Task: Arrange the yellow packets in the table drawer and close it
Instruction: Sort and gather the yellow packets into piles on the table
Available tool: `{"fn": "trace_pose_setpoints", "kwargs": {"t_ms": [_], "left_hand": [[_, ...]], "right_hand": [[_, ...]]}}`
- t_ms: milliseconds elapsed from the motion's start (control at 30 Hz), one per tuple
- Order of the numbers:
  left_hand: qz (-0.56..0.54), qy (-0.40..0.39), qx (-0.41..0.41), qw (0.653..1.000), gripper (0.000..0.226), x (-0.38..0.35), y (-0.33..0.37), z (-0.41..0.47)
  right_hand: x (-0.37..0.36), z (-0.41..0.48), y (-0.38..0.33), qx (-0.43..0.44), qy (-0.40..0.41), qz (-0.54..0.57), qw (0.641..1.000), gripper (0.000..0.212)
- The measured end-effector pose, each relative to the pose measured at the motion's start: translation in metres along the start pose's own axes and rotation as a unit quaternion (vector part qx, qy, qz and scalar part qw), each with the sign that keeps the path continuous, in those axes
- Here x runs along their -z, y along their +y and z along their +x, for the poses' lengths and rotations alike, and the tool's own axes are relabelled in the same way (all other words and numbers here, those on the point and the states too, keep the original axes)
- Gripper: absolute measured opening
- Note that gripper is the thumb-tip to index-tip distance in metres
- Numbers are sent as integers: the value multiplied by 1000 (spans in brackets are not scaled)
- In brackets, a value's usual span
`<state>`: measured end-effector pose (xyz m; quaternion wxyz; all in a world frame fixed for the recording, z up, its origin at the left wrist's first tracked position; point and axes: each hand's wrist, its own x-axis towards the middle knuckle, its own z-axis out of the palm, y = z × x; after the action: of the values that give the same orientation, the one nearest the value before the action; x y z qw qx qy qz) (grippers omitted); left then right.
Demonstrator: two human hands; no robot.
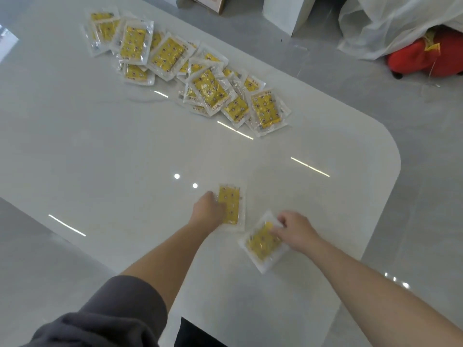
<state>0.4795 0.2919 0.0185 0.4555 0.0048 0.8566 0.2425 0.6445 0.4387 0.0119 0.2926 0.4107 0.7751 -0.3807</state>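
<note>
By the near right corner, the left hand [209, 209] curls its fingers over the left edge of a flat, clear-wrapped yellow packet [230, 206]. The right hand [295, 229] pinches a second, slanted yellow packet [261, 242] just beside it. Both seem singled out to be squared up for the drawer, which is not clearly in view. The loose heap of yellow packets [200, 78] lies well apart along the far right edge of the glossy white counter [100, 159]. Each packet is a crinkly transparent sleeve over a dotted yellow sheet.
</note>
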Motion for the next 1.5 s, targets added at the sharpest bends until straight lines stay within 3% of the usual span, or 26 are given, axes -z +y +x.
{"fn": "trace_pose_setpoints", "kwargs": {"t_ms": [67,167,233,300,333,367,400,433,500,600,733,933,1100,1200,1300,1500], "left_hand": [[-153,18,32,988,6,23,18,19],[-371,1,49,927,7,53,59,44],[-452,-14,31,892,8,71,97,59],[-458,-29,20,888,7,84,129,72],[-408,-31,19,912,9,86,138,77],[-302,-24,11,953,16,83,141,80],[-152,-4,-11,988,27,78,137,82],[6,19,-52,998,37,69,128,80],[228,50,-131,963,57,46,105,63],[375,3,-138,917,99,-2,76,35],[403,-57,-110,907,125,-71,75,10],[373,3,-39,927,129,-148,105,-1],[363,29,-40,931,127,-152,103,1],[317,37,-75,945,119,-152,128,10],[321,17,-82,943,125,-156,152,24],[343,10,-45,938,131,-158,160,30]], "right_hand": [[30,20,-27,-20,78,164,983,25],[74,53,-69,-41,164,332,928,21],[99,72,-98,-52,194,425,883,18],[116,89,-120,-61,186,515,835,15],[119,95,-124,-63,181,503,843,12],[119,99,-124,-67,181,422,886,9],[115,100,-119,-67,171,288,940,14],[108,98,-109,-69,151,143,976,31],[90,88,-84,-83,89,-46,991,70],[75,68,-38,-138,25,-127,982,109],[95,58,25,-160,15,-180,971,125],[116,62,81,-71,19,-249,966,134],[116,66,87,-53,12,-217,975,132],[115,67,88,-48,19,-218,975,131],[116,68,90,-44,17,-215,975,130],[153,76,88,9,-28,-312,950,112]]}}
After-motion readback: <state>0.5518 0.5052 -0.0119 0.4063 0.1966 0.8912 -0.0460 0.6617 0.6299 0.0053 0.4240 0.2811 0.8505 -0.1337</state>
